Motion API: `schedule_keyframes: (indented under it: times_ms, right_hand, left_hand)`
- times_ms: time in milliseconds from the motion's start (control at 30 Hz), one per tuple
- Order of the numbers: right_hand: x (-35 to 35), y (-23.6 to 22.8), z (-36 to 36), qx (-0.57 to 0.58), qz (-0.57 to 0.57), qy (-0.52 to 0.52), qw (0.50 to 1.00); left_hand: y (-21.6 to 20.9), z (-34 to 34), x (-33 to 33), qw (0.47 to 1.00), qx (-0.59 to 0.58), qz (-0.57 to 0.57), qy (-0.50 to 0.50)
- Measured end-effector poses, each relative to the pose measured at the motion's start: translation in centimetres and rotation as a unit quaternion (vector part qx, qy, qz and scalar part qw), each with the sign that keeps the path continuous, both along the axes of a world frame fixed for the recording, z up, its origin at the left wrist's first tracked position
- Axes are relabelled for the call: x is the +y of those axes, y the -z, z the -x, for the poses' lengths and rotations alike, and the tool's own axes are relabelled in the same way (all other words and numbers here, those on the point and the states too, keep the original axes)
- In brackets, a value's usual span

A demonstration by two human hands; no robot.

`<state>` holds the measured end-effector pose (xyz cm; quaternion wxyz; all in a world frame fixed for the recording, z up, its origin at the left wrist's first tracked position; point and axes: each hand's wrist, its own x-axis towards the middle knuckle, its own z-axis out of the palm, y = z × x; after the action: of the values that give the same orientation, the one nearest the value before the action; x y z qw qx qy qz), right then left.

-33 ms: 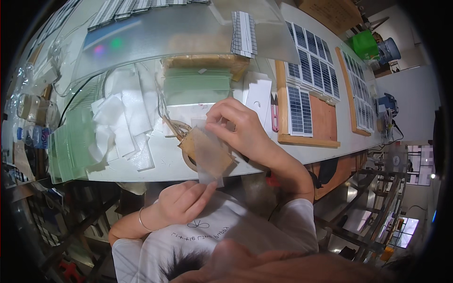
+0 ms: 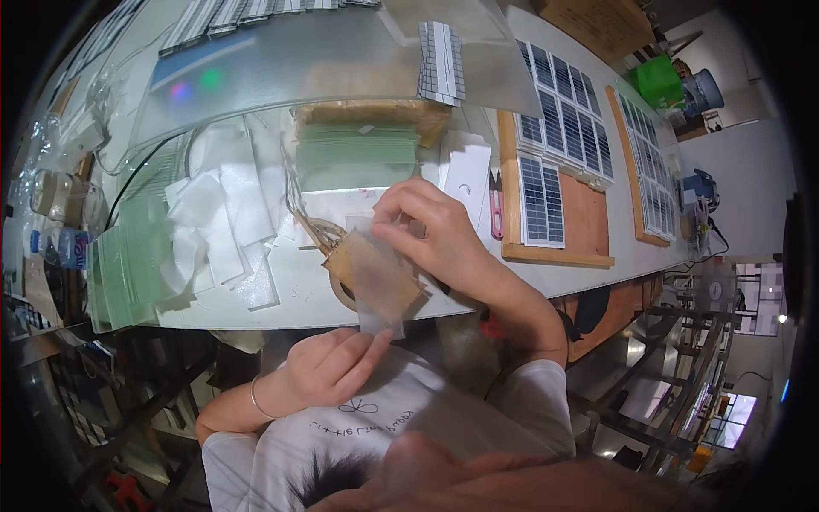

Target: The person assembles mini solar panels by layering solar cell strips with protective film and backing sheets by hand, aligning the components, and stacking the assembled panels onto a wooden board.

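Note:
A thin, see-through frosted strip (image 2: 375, 264) stretches between my hands over the table's front edge. My left hand (image 2: 334, 365) is closed, pinching the strip's near end just off that edge. Farther in, my right hand (image 2: 429, 224) is also closed, thumb and forefinger at the strip's far end. Behind the strip lies a brown piece like cardboard or wood (image 2: 408, 288) with ragged edges. It rests on a round, ring-like tan object (image 2: 343, 294), mostly covered, with wires running up from it. Whether the strip touches the brown piece I cannot tell.
Loose white foam sheets (image 2: 226, 213) and a stack of greenish glass panes (image 2: 128, 264) lie to the left. More panes (image 2: 357, 158) stand behind my hands. To the right are a pink-handled cutter (image 2: 496, 213) and small solar panels (image 2: 542, 200) on a wooden tray (image 2: 554, 256).

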<state>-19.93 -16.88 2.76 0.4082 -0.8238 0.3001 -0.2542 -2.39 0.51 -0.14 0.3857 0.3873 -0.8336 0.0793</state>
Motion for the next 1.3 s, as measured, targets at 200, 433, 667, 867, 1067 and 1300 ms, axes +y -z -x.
schedule_keyframes:
  times_ms: [200, 433, 667, 867, 1067, 1300]
  right_hand:
    - [-0.6, -2.1, -0.1, 0.006, 0.057, 0.038, 0.998]
    - [-14.7, -6.7, 1.4, 0.091, 0.328, 0.13, 0.931]
    - [-23.5, -6.1, -0.6, 0.202, 0.266, 0.086, 0.939]
    - [-23.2, -9.4, -0.1, -0.044, 0.153, 0.101, 0.982]
    - [-22.3, -8.0, 0.6, 0.161, 0.226, 0.073, 0.958]
    - [-19.4, -7.8, 2.0, 0.195, 0.172, 0.118, 0.959]
  left_hand:
    - [-0.2, 0.1, -0.7, 1.0, 0.028, 0.002, 0.005]
    - [-0.7, 0.0, -0.1, 0.996, 0.054, -0.063, 0.009]
    - [-1.4, -0.4, 0.3, 0.996, 0.067, -0.056, -0.003]
    - [-1.4, -1.2, 0.8, 0.997, 0.069, -0.045, -0.014]
    - [-1.3, -1.1, 0.5, 0.995, 0.088, -0.054, 0.001]
    - [-0.8, -1.5, 1.5, 0.993, 0.092, -0.063, -0.024]
